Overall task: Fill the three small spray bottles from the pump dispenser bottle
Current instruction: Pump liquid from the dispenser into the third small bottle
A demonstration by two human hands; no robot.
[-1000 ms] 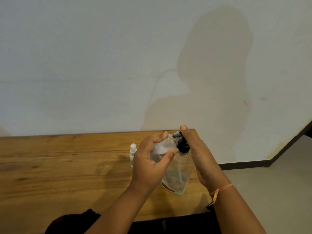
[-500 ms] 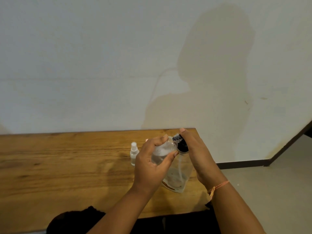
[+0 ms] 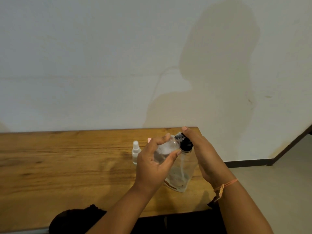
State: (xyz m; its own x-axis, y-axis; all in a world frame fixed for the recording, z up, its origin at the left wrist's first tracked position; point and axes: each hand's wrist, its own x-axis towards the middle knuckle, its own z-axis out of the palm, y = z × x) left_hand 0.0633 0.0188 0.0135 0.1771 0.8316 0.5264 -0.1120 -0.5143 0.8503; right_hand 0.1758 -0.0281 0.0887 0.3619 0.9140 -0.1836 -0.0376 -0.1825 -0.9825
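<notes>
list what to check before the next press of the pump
1. Left hand grips the small clear bottle: ok.
2. Right hand rests on the black pump head: ok.
3. Held bottle's mouth lined up to catch the liquid: cannot tell, the hand hides it.
4. Fill level in the held bottle: cannot tell.
5. Capped spray bottle stands upright on the table: ok.
6. Third spray bottle in view: not ok.
</notes>
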